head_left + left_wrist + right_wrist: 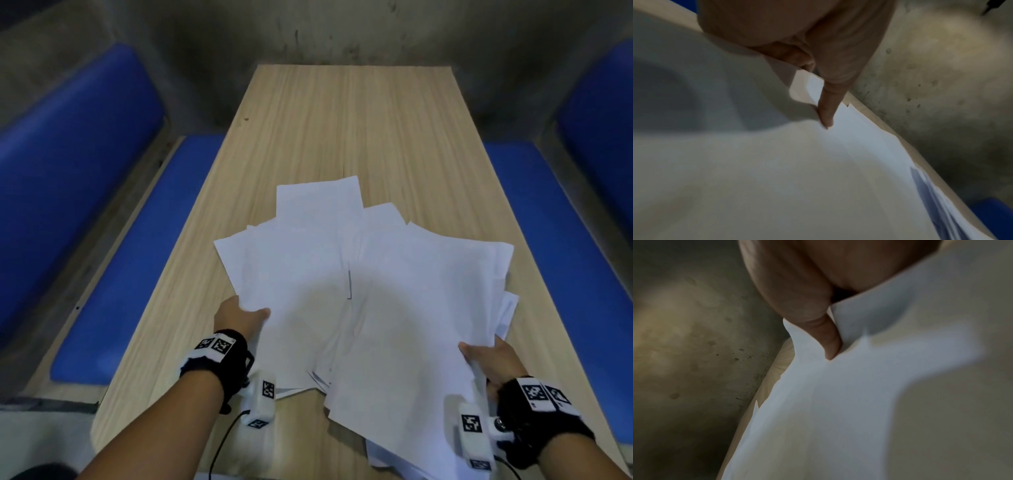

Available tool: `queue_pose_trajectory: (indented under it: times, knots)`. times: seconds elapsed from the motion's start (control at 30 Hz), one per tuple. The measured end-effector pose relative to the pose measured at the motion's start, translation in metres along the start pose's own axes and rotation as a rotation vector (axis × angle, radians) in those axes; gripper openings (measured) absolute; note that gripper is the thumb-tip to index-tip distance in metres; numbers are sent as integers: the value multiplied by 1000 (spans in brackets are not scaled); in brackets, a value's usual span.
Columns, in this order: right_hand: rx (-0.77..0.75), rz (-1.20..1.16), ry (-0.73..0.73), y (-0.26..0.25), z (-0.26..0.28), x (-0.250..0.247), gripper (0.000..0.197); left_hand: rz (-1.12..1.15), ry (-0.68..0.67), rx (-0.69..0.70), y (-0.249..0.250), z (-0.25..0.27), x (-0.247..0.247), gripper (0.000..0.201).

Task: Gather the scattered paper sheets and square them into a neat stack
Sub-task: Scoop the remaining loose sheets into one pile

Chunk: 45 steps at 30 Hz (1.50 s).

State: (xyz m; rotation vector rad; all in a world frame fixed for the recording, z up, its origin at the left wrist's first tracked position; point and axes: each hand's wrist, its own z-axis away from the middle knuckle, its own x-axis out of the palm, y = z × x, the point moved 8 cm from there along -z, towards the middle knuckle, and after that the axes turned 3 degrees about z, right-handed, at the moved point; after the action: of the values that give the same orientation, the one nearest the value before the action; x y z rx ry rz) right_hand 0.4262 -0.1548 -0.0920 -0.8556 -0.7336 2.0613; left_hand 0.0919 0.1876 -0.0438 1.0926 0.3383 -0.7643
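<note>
Both hands pinch the sheets (359,291) at opposite sides, left hand (239,317) and right hand (493,359), thumbs on top, so I can draw the loose, fanned pile together at the near end of the table (342,120)

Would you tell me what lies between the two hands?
Only the overlapping paper sheets span from the left hand to the right hand, per the head view.

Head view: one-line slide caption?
Both hands, left hand and right hand, grip the sides of a fanned pile of paper sheets on a wooden table.
</note>
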Motion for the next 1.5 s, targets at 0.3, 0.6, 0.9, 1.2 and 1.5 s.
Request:
queue_pose_trajectory:
  times: [0.3, 0.6, 0.9, 1.2, 1.5]
  knots:
    - [-21, 31, -4, -1, 1, 1, 40, -10, -97, 97, 64, -18, 25, 20]
    - [-29, 42, 4, -1, -1, -1, 39, 122, -123, 89, 78, -17, 51, 53]
    - [-44, 33, 3, -6, 6, 0, 39, 246, 89, -229, -13, -3, 4, 24]
    - [-45, 46, 10, -8, 7, 0, 42, 328, -18, -45, 19, -19, 11, 46]
    - [-46, 88, -2, -8, 5, 0, 39, 506, 21, 305, 68, -35, -92, 29]
